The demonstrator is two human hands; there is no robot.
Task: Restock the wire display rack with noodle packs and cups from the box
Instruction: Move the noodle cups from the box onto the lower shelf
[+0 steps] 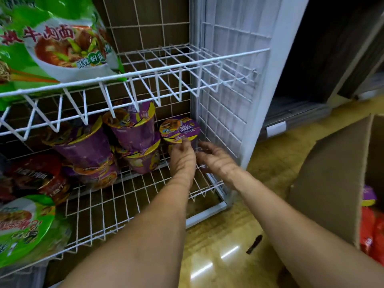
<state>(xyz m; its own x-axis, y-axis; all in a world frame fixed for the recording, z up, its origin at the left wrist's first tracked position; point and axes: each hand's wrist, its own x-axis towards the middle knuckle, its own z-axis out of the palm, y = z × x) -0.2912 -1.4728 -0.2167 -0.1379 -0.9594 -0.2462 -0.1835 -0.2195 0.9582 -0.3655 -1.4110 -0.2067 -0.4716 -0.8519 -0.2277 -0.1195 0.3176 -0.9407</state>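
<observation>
Noodle cup (179,129) sat just beyond the left grip (182,156), which pressed it flat-fingered, likely cornerward to fill the rack (218,121); right grip (216,159) spread alongside.

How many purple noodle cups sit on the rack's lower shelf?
5 purple cups: one at the right, by the left hand; two stacked in the middle, upper and lower; two stacked at the left, upper and lower. More may hide behind them.
</observation>
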